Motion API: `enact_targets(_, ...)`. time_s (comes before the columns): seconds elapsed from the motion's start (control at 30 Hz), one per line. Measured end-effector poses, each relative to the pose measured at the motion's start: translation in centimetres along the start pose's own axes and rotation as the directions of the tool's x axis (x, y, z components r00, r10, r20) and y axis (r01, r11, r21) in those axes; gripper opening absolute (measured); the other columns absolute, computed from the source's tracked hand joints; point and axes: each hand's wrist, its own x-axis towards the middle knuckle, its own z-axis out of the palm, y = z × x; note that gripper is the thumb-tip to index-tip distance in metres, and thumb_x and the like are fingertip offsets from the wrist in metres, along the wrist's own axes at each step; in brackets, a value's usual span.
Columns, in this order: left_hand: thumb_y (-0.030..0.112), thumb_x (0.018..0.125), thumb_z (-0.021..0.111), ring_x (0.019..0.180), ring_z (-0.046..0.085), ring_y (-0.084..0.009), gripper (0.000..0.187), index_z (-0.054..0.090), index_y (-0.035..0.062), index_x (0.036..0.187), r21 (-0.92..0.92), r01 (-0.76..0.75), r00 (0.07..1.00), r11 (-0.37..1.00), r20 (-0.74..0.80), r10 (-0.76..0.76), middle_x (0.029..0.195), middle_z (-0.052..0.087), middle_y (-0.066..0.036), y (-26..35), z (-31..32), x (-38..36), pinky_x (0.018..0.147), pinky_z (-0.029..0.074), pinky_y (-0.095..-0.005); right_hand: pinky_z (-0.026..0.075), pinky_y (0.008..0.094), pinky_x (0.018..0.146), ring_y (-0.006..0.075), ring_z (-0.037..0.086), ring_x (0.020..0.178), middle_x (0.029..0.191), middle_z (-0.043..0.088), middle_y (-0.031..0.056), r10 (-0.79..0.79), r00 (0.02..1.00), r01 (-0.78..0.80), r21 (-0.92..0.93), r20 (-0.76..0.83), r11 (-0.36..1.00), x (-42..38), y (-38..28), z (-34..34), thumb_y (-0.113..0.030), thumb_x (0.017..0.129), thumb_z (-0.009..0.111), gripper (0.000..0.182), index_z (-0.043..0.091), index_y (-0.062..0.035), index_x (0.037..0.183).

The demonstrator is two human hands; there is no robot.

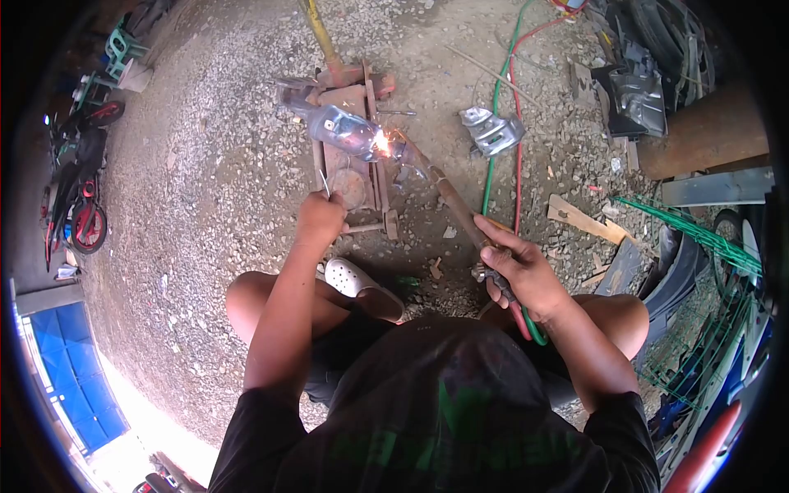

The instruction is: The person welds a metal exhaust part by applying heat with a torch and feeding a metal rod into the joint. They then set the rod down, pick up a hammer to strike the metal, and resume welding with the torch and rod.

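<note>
My right hand (528,275) is wrapped round a gas torch (452,200) with a long brownish tube and red and green hoses at its rear end. At the torch's far end, a bright glow with orange sparks (382,143) shows on a bent, shiny metal part (343,131). That part lies across a rusty trolley jack (348,100) with a yellow handle (322,33). My left hand (320,218) is closed on a thin, light metal rod (325,184), just in front of the jack's round pad (348,189). Glare hides the heated spot.
A green hose (493,156) and a red hose (517,156) run over the gravel beside a crumpled silver metal piece (491,131). Wood scraps (583,218), green wire mesh (699,234) and a rusty pipe (707,135) lie at right. A motorcycle (80,181) stands at left.
</note>
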Motion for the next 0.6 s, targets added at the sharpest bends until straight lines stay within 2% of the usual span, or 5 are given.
enact_targets(0.37,0.023,0.114,0.06,0.059,0.068,-0.0208,0.036,0.07,-0.0084,0.1,0.013,0.01,1.0,1.0,0.003,-0.01,0.08,0.072,-0.013,0.0,0.1,0.4,0.056,0.052,-0.0376,0.048,0.0261,0.049,0.009,0.06,0.058,0.084,0.061,-0.0013,0.01,1.0,-0.01,-0.012,0.015,1.0,-0.1,0.1,-0.1,-0.022,0.114,0.068,0.062,0.047,-0.0142,0.171)
enact_targets(0.43,0.028,0.112,0.06,0.066,0.08,-0.0324,0.042,0.072,-0.012,0.106,0.043,0.0,1.0,0.999,0.001,0.0,0.083,0.077,-0.024,-0.3,0.1,0.7,0.064,0.062,-0.0424,0.048,0.0261,0.05,0.0089,0.06,0.058,0.084,0.061,-0.0012,0.009,1.0,-0.009,-0.01,0.015,1.0,0.0,0.1,-0.1,-0.022,0.114,0.068,0.062,0.047,-0.0142,0.171)
enact_targets(0.6,0.027,0.111,0.059,0.066,0.08,-0.0323,0.042,0.072,-0.0122,0.106,0.034,-0.009,1.0,0.999,0.003,0.009,0.082,0.077,-0.024,-0.4,0.2,0.9,0.063,0.062,-0.0426,0.048,0.0259,0.049,0.0088,0.06,0.058,0.086,0.061,-0.0008,0.018,1.0,-0.018,-0.004,0.016,1.0,-0.1,0.0,-0.1,-0.022,0.114,0.068,0.062,0.047,-0.0146,0.171)
